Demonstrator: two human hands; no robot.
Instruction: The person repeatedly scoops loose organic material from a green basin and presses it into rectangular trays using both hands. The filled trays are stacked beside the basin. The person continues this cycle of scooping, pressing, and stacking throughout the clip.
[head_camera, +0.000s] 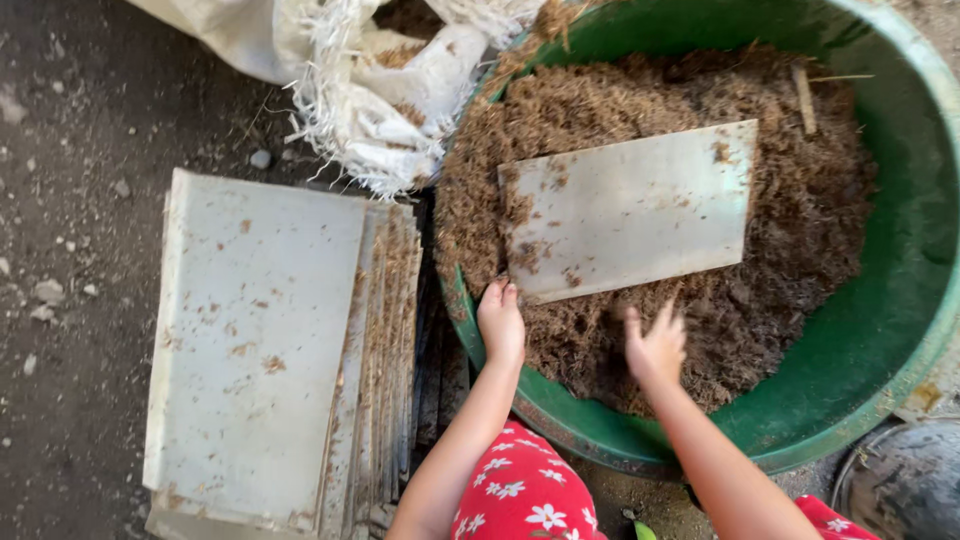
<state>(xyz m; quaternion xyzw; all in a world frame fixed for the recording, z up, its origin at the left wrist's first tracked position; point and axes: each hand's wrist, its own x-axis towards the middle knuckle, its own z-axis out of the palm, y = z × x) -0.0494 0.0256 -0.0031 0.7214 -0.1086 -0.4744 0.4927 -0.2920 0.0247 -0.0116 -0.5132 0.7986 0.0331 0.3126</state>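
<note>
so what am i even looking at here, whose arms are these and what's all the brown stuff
One picture, taken by a camera on a person's head, looking down at their own bare arms. The left hand touches the corner of a flat pale sheet lying on brown fibrous stuff that fills a big green tub. The right hand is in the fibre, fingers spread and blurred. Neither hand clearly grips anything. Left of the tub, a stack of similar pale sheets sits on the dirt ground, with a torn white sack behind.

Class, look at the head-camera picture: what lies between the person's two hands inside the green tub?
In the head view, only loose brown fibre lies between the left hand and the right hand, inside the green tub. The pale flat sheet rests just beyond that stretch.
</note>
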